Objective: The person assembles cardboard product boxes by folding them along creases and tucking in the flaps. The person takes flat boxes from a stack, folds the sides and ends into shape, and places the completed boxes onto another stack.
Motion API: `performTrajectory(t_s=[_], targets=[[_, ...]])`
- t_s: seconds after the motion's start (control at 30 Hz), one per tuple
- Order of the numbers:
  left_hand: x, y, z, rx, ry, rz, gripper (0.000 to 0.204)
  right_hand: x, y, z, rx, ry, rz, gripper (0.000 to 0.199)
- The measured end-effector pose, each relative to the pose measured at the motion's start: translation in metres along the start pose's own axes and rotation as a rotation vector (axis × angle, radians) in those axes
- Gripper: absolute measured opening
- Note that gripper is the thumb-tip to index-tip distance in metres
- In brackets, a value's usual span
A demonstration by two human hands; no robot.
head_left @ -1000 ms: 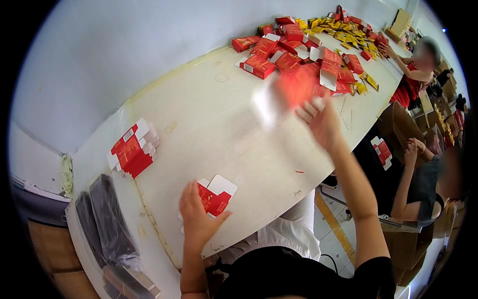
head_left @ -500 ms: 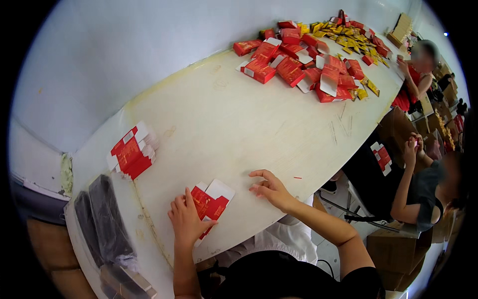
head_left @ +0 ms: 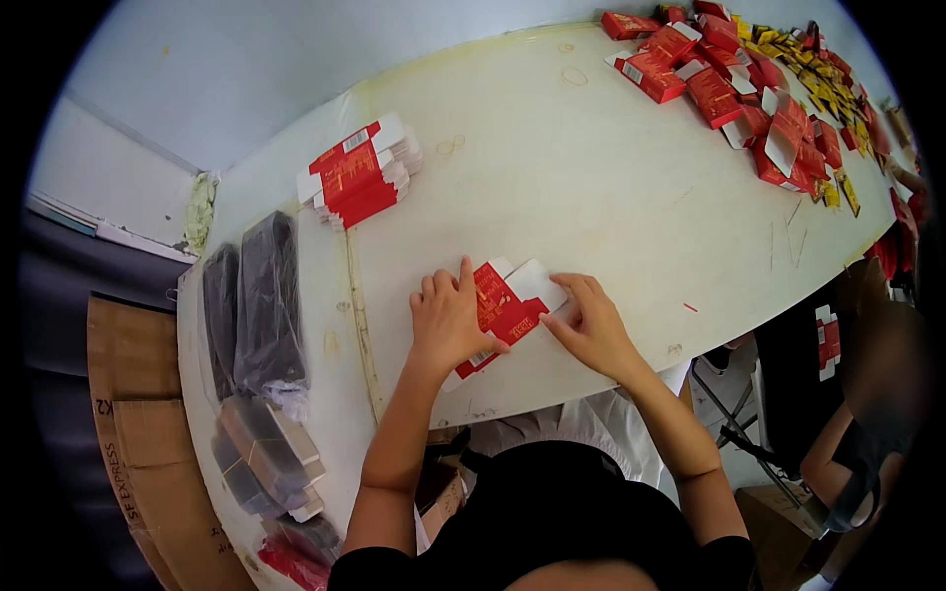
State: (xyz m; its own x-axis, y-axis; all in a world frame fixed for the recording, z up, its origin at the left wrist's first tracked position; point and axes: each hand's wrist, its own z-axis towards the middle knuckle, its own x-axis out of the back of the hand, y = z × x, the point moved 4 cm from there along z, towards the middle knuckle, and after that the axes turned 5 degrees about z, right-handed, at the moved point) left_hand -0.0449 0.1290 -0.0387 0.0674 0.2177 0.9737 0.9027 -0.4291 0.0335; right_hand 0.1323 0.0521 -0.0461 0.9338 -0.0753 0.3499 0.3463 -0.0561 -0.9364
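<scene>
A red carton point(head_left: 505, 313) with white flaps, looking flattened, lies on the table in front of me. At its left edge is my left hand point(head_left: 443, 320), index finger stretched up along the carton and thumb across its lower part, holding it down. My right hand point(head_left: 596, 330) is at the opposite edge. Its curved fingers touch the white flap point(head_left: 537, 284), and its thumb rests by the red tab; the fingertips partly cover the edge.
A stack of flat red cartons point(head_left: 357, 177) lies farther left. Dark plastic-wrapped bundles point(head_left: 266, 305) line the left edge. Red boxes point(head_left: 714, 94) and yellow sachets point(head_left: 823, 84) are heaped at the far right. A co-worker point(head_left: 877, 424) sits at right.
My right hand has come from the open table onto the carton's right edge. My left hand stays on the carton. The whole view has turned, so the stack now appears nearer the middle.
</scene>
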Motion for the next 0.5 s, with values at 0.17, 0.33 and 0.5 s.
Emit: performTrajectory(t_s=[0.17, 0.33, 0.5], targets=[[0.0, 0.0, -0.001, -0.029, 0.075, -0.01, 0.128, -0.009, 0.018, 0.014, 0.059, 0.129, -0.006, 0.041], [0.003, 0.006, -0.009, -0.107, 0.155, -0.143, 0.126, -0.004, 0.016, 0.022, 0.09, 0.071, 0.175, 0.024], [0.032, 0.04, -0.041, -0.198, 0.482, -0.205, 0.122, 0.019, -0.012, 0.004, -0.068, 0.151, 0.462, 0.018]])
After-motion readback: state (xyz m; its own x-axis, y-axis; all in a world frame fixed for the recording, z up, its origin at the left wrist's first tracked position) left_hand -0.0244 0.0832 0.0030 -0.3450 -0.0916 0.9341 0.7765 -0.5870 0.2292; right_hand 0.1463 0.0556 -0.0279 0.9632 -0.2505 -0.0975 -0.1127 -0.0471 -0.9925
